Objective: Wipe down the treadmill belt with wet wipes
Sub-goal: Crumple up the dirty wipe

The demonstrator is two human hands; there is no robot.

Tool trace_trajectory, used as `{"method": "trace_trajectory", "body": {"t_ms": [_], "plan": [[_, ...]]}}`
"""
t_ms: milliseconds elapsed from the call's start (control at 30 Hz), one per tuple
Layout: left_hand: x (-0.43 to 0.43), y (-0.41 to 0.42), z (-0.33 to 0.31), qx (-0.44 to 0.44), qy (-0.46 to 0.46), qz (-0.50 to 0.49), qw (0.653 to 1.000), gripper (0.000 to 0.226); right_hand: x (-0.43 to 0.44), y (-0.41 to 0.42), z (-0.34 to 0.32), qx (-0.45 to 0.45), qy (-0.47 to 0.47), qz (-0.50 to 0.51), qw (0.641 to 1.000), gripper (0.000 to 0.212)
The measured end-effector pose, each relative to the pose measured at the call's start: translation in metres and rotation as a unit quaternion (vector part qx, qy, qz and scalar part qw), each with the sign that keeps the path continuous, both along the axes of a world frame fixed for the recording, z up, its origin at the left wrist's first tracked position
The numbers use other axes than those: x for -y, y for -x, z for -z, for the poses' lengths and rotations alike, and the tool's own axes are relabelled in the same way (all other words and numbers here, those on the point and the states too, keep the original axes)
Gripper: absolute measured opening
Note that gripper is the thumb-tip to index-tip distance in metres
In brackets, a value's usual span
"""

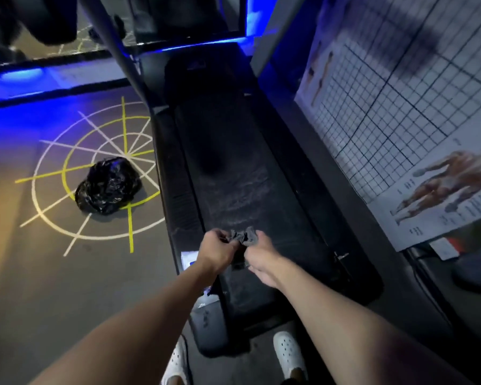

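Note:
The dark treadmill belt (233, 173) runs from my feet up to the console, with pale dusty streaks across its middle. A crumpled, dirty grey wet wipe (243, 236) hangs between my hands just above the near part of the belt. My left hand (218, 247) pinches its left end and my right hand (263, 258) pinches its right end, fingers curled round the cloth. A white wipe packet (189, 259) lies by the treadmill's left rail, partly hidden by my left wrist.
A black plastic bag (107, 186) sits on the floor left of the treadmill, on yellow and white line markings. A grid poster with muscle figures (417, 134) covers the wall on the right. My white shoes (288, 354) stand at the treadmill's rear end.

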State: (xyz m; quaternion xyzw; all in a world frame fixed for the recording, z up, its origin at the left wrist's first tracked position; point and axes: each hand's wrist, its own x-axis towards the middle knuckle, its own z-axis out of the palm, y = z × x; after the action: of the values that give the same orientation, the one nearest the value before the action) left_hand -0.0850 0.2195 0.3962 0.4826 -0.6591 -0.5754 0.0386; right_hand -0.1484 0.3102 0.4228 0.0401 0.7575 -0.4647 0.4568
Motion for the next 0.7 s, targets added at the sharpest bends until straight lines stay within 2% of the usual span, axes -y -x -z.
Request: {"method": "trace_trajectory", "body": {"t_ms": [133, 333, 500, 700], "plan": [[0.011, -0.021, -0.001, -0.008, 0.0, 0.044, 0.999, 0.022, 0.008, -0.04, -0.013, -0.006, 0.01, 0.111, 0.994, 0.035], [0.006, -0.078, -0.019, 0.002, -0.026, 0.117, 0.993, 0.015, 0.0, -0.124, -0.036, 0.008, 0.012, 0.222, 0.975, 0.033], [-0.007, -0.118, -0.034, 0.006, -0.059, 0.19, 0.98, 0.018, -0.02, -0.176, -0.043, 0.017, 0.049, 0.336, 0.94, 0.032], [-0.017, -0.164, -0.04, 0.008, -0.047, 0.257, 0.965, 0.011, -0.035, -0.234, -0.032, -0.01, 0.032, 0.374, 0.927, 0.021]]}}
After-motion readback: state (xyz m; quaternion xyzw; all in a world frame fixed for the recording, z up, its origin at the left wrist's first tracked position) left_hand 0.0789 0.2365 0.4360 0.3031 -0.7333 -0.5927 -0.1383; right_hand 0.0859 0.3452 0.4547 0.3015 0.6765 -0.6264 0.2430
